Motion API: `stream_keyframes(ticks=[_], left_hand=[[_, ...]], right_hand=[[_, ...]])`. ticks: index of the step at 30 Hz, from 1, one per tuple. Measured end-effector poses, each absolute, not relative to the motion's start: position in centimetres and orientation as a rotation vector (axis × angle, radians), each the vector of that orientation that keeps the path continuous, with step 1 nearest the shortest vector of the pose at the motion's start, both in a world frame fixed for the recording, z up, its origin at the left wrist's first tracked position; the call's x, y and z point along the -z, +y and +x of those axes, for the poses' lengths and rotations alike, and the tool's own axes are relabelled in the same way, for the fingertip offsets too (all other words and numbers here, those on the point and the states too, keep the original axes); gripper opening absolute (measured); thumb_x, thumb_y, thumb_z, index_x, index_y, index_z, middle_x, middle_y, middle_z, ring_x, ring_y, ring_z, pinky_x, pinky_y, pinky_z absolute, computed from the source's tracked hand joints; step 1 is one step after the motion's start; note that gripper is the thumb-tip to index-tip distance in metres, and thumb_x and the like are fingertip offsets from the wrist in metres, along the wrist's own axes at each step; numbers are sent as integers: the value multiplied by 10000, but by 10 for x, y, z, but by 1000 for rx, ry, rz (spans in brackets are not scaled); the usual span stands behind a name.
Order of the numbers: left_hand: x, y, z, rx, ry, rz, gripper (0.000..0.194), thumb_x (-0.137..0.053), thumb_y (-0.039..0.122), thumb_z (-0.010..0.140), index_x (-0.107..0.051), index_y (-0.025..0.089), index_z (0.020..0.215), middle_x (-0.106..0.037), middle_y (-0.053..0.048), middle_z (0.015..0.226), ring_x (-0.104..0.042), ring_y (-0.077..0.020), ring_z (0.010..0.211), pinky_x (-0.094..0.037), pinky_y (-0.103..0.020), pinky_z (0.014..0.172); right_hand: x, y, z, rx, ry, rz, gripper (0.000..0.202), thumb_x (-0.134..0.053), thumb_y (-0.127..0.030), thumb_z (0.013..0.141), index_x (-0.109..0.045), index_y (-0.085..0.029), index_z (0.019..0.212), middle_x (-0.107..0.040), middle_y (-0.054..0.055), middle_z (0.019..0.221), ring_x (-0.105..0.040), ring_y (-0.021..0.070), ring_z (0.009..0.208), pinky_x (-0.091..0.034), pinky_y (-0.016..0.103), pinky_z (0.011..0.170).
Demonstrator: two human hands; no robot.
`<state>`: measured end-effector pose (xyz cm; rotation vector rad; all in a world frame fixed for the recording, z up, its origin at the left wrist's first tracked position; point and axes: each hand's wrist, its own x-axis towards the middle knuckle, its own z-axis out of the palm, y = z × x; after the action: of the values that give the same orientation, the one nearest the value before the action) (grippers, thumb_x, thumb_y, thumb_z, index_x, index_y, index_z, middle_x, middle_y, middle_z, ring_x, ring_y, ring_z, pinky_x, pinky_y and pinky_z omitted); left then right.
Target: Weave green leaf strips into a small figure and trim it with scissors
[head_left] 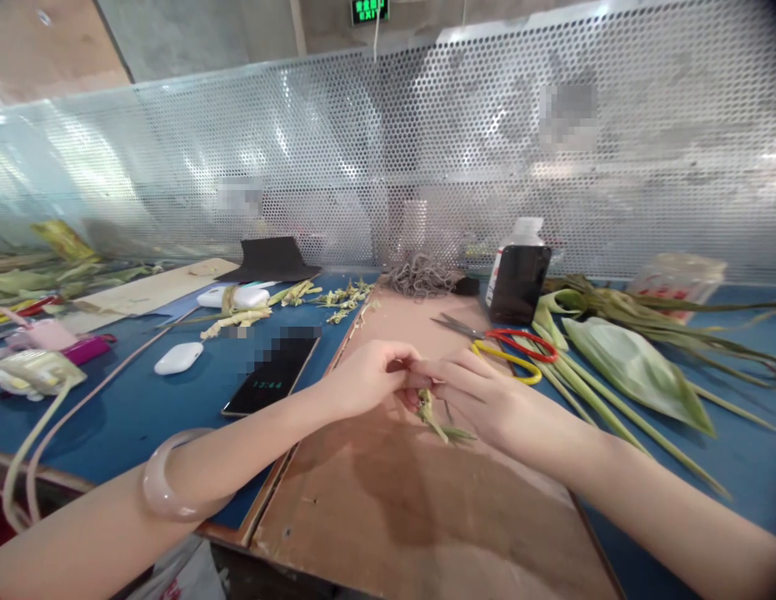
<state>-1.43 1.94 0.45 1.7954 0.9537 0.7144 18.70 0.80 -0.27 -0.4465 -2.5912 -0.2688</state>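
Observation:
My left hand (381,375) and my right hand (472,390) meet over the brown board (362,500), their fingertips pinched together. Between them is a small piece of folded green-yellow leaf (430,412), its loose ends hanging down below the fingers. Both hands are closed on it; the fingers hide its upper part. Right of my right hand lie scissors (518,343) with red and yellow handles, their blades pointing left. A black phone (275,375) rests on the blue table beside my left hand. My left wrist wears a pale bangle (166,479).
Beyond the board's far end is a tangle of grey cord (422,275). A bottle (528,229) stands behind a dark upright phone-like slab (520,283). Long green leaves (638,367) lie right; leaf scraps (343,296), a white earphone case (178,358) and cables lie left. A perforated metal screen (325,158) closes the back.

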Motion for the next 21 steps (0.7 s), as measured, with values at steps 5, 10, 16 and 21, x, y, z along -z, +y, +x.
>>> stream_keyframes(ticks=[5, 10, 16, 21], left_hand=[[-8, 17, -12, -703, 980, 1852, 106, -574, 229, 827, -584, 145, 762, -642, 2, 628, -653, -135, 589, -513, -258, 619], [-8, 18, -13, -691, 976, 1871, 98, -575, 218, 819, -585, 142, 759, -639, 1, 627, -651, -136, 600, -520, -265, 621], [-2, 22, -15, -681, 945, 1809, 142, -627, 282, 783, -588, 146, 793, -635, 1, 647, -631, -137, 600, -517, -274, 605], [-3, 22, -15, -651, 924, 1808, 105, -636, 239, 777, -596, 144, 795, -634, 6, 656, -613, -116, 595, -499, -250, 609]], right_hand=[[1, 7, 186, 397, -2644, -486, 305, -354, -41, 885, -653, -101, 865, -587, 142, 1033, -548, 226, 900, -552, 369, 722], [-1, 5, 186, 309, -2628, -563, 291, -366, -75, 888, -648, -144, 916, -580, 100, 990, -568, 190, 867, -546, 308, 702], [-2, 6, 188, 280, -2625, -547, 288, -358, -107, 898, -635, -160, 953, -580, 104, 1003, -572, 190, 868, -535, 297, 673], [0, 8, 191, 264, -2644, -557, 296, -338, -110, 907, -624, -154, 970, -582, 107, 973, -572, 194, 867, -534, 306, 672]])
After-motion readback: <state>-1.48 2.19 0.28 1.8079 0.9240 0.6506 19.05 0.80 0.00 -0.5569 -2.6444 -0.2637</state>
